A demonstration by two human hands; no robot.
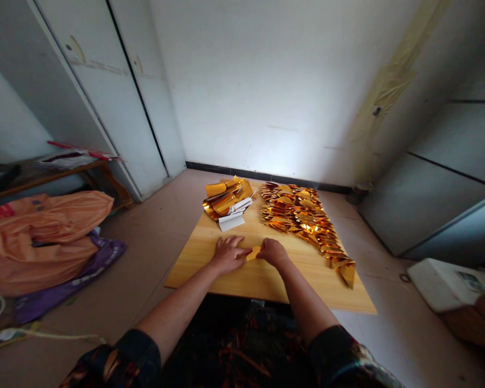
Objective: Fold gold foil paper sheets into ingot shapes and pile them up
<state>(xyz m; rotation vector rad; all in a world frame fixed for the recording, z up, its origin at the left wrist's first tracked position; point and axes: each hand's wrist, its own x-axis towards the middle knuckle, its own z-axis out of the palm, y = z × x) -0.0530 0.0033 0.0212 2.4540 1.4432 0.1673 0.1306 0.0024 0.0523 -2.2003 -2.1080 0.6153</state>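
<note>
A small folded piece of gold foil paper (253, 253) lies between my two hands, low over the wooden board. My left hand (228, 255) rests palm down, its outer fingers spread on the board, while the index finger and thumb hold the left edge of the paper. On the other side, my right hand (273, 252) is closed, with its fingertips pinching the paper's right edge. Loose gold foil sheets (226, 202), some showing white backs, are heaped beyond my left hand. Overlapping rows of folded gold foil pieces (303, 213) spread along the board's right side.
The wooden board (226, 283) sits low in front of me. Orange and purple bags (44, 242) lie on the floor at left, below a wooden bench (101, 167). Cabinets (133, 81) stand at left, and a white box (448, 283) is at right.
</note>
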